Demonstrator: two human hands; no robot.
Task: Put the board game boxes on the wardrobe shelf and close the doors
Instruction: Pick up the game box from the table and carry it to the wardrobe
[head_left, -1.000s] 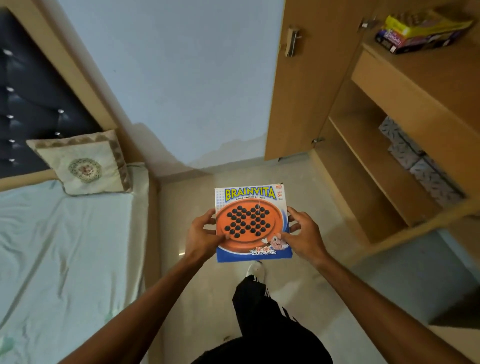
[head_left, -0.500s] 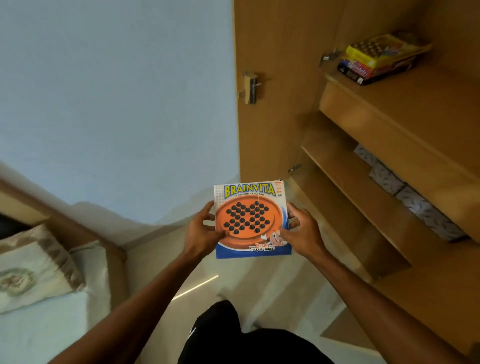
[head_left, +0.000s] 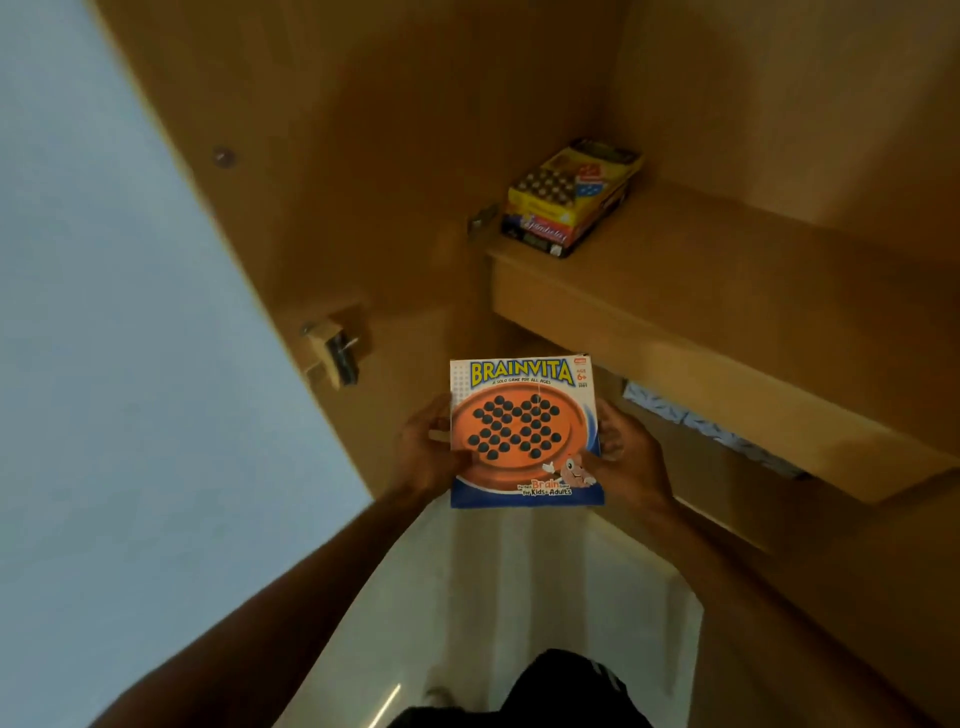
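Note:
I hold the Brainvita box (head_left: 524, 434), white and blue with an orange peg board picture, flat in front of me. My left hand (head_left: 423, 449) grips its left edge and my right hand (head_left: 623, 457) grips its right edge, thumbs on top. Up and to the right, the wooden wardrobe shelf (head_left: 727, 291) carries a stack of board game boxes (head_left: 569, 197) with a yellow one on top, near its left end. The Brainvita box is below the shelf's front edge.
The open wardrobe door (head_left: 322, 171) stands to the left, with a latch block (head_left: 332, 351) on its inner face. Patterned boxes (head_left: 711, 428) sit on a lower shelf under the drawer front. Pale floor (head_left: 519, 597) and a blue-grey wall (head_left: 104, 364) lie below and left.
My view has swung right and up from the bed toward the wardrobe. The shelf and its stack now sit nearer the middle. Both hands keep the same hold on the Brainvita box.

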